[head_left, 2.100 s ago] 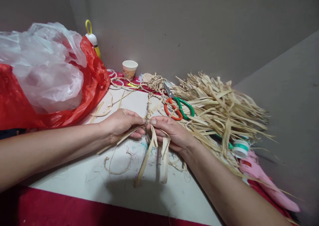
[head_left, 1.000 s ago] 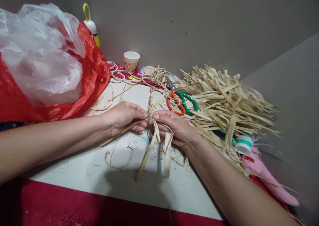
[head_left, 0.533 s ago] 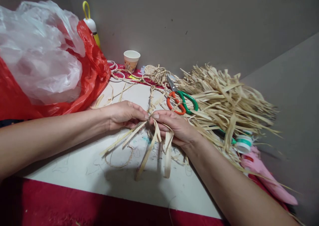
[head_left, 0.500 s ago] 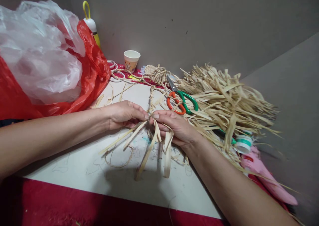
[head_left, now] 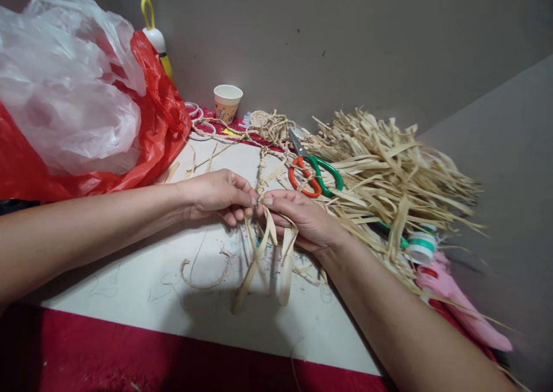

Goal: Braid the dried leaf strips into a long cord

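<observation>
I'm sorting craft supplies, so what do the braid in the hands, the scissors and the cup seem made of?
The braid looks like dried plant fibre: matte, straw-coloured, with flat, creased strips. The scissors have grey, faintly shiny, likely metal blades and glossy orange-and-green handles, probably plastic. The cup seems matte paper, patterned outside, though plastic is possible.

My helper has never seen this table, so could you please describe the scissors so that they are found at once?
Start from the large heap of pale strips at the right of the view. At its left edge, just beyond the right hand, lie the scissors. Unlike the straw-coloured strips near them, they have one orange and one green handle loop.
</observation>
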`<move>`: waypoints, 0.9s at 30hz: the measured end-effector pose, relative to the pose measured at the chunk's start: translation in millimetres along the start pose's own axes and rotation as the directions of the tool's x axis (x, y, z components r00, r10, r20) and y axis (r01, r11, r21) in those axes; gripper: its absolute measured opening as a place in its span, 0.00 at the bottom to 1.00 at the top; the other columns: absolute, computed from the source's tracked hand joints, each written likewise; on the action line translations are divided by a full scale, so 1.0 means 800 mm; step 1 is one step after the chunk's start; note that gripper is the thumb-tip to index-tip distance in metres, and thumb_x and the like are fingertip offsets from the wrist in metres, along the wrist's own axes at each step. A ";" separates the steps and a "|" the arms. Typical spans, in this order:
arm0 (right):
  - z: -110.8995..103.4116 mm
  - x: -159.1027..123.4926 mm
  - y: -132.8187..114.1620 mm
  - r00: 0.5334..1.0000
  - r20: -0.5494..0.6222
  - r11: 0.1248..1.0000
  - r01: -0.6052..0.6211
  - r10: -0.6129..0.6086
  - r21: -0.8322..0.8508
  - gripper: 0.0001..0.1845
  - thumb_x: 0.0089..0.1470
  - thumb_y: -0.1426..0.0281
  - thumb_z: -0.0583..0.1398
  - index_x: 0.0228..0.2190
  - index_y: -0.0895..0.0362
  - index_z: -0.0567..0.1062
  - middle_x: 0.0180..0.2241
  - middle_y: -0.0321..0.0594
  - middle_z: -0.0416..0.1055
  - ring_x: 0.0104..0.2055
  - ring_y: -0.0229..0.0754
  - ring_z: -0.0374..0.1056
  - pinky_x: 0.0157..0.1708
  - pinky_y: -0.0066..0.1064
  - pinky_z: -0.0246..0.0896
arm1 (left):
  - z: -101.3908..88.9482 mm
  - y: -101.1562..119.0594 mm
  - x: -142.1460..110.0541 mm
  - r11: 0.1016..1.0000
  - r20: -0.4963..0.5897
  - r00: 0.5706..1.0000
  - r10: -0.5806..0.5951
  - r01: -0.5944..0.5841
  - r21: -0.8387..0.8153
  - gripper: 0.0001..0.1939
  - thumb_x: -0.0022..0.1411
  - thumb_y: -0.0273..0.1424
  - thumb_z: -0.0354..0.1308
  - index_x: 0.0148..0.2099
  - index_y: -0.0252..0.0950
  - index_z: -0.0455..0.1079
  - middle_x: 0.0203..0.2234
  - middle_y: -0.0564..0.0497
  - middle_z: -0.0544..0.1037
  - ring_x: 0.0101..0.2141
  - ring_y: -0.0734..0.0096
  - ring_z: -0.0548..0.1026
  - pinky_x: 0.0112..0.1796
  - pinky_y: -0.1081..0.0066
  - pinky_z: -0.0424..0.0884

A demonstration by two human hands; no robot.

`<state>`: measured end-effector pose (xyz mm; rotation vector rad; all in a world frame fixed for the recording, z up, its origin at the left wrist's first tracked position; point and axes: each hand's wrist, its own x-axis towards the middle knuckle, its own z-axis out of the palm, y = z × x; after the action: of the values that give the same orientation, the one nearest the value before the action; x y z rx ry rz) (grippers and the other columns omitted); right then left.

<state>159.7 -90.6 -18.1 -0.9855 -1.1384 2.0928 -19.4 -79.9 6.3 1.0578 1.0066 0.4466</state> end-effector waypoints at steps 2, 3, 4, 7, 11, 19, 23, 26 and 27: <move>0.000 -0.001 0.000 1.000 0.017 1.000 0.007 -0.007 -0.013 0.12 0.48 0.65 0.63 0.22 0.62 0.73 0.09 0.25 0.51 0.11 0.25 0.43 0.12 0.19 0.40 | -0.002 0.000 0.000 1.000 0.001 1.000 -0.003 0.003 0.027 0.04 0.56 0.22 0.57 0.29 0.30 0.72 0.16 0.53 0.72 0.16 0.81 0.69 0.19 0.79 0.68; 0.001 -0.001 0.000 1.000 0.023 1.000 0.010 -0.010 -0.022 0.13 0.48 0.65 0.63 0.22 0.62 0.73 0.09 0.25 0.51 0.11 0.26 0.43 0.12 0.19 0.40 | -0.003 0.001 0.000 0.999 0.000 1.000 -0.002 0.002 0.041 0.05 0.56 0.23 0.57 0.28 0.29 0.72 0.14 0.53 0.72 0.16 0.80 0.69 0.20 0.79 0.69; 0.001 -0.002 -0.001 1.000 0.024 0.999 0.012 -0.011 -0.031 0.13 0.48 0.65 0.63 0.22 0.62 0.73 0.09 0.25 0.51 0.11 0.26 0.44 0.12 0.19 0.40 | -0.003 0.001 -0.001 0.998 -0.003 1.000 0.004 -0.003 0.057 0.05 0.56 0.23 0.57 0.28 0.29 0.72 0.14 0.53 0.71 0.16 0.80 0.69 0.20 0.79 0.69; 0.001 -0.004 -0.001 1.000 0.022 0.998 0.004 -0.002 -0.063 0.13 0.49 0.64 0.62 0.22 0.61 0.72 0.10 0.26 0.52 0.12 0.26 0.44 0.12 0.20 0.41 | -0.004 0.001 -0.002 0.993 0.001 0.999 0.032 -0.032 0.115 0.07 0.57 0.23 0.56 0.28 0.30 0.72 0.13 0.53 0.71 0.15 0.79 0.69 0.20 0.78 0.69; -0.001 -0.006 -0.002 1.000 0.013 0.995 -0.011 0.013 -0.103 0.13 0.51 0.63 0.62 0.23 0.61 0.72 0.10 0.26 0.52 0.12 0.26 0.44 0.13 0.20 0.41 | -0.005 0.000 -0.001 0.981 0.025 0.997 0.071 -0.075 0.180 0.08 0.58 0.24 0.55 0.27 0.30 0.71 0.13 0.54 0.70 0.15 0.79 0.69 0.20 0.78 0.69; -0.004 -0.006 -0.001 0.999 0.038 0.992 -0.006 0.011 -0.129 0.13 0.52 0.62 0.61 0.26 0.60 0.72 0.11 0.25 0.51 0.13 0.27 0.43 0.14 0.22 0.37 | -0.003 0.001 -0.003 0.984 0.019 0.998 0.061 -0.064 0.164 0.10 0.59 0.25 0.53 0.26 0.32 0.70 0.11 0.55 0.68 0.13 0.80 0.66 0.18 0.78 0.66; -0.005 -0.006 0.002 1.000 0.019 0.979 0.006 -0.002 -0.205 0.13 0.51 0.62 0.62 0.27 0.60 0.71 0.11 0.26 0.54 0.13 0.28 0.44 0.14 0.23 0.37 | -0.004 0.001 -0.001 0.983 0.009 0.998 0.067 -0.068 0.173 0.10 0.56 0.24 0.55 0.23 0.32 0.71 0.11 0.56 0.68 0.12 0.83 0.63 0.16 0.80 0.61; -0.004 -0.005 0.005 0.999 -0.019 0.962 0.033 -0.040 -0.271 0.14 0.50 0.61 0.63 0.26 0.60 0.72 0.12 0.27 0.56 0.14 0.28 0.47 0.15 0.23 0.40 | -0.005 -0.001 0.000 0.962 -0.023 0.992 0.121 -0.111 0.250 0.09 0.54 0.23 0.57 0.23 0.32 0.72 0.12 0.55 0.69 0.12 0.83 0.63 0.15 0.80 0.59; -0.003 -0.005 0.005 0.998 -0.033 0.956 0.038 -0.050 -0.291 0.15 0.49 0.60 0.63 0.25 0.60 0.71 0.13 0.28 0.57 0.15 0.28 0.48 0.15 0.23 0.41 | -0.006 -0.001 -0.001 0.951 -0.037 0.989 0.144 -0.128 0.281 0.08 0.53 0.23 0.57 0.23 0.32 0.72 0.12 0.55 0.70 0.12 0.83 0.63 0.15 0.80 0.59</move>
<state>163.5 -94.7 -21.3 -1.1175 -1.4627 1.8963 -23.9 -78.5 5.0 1.3801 1.0720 0.4579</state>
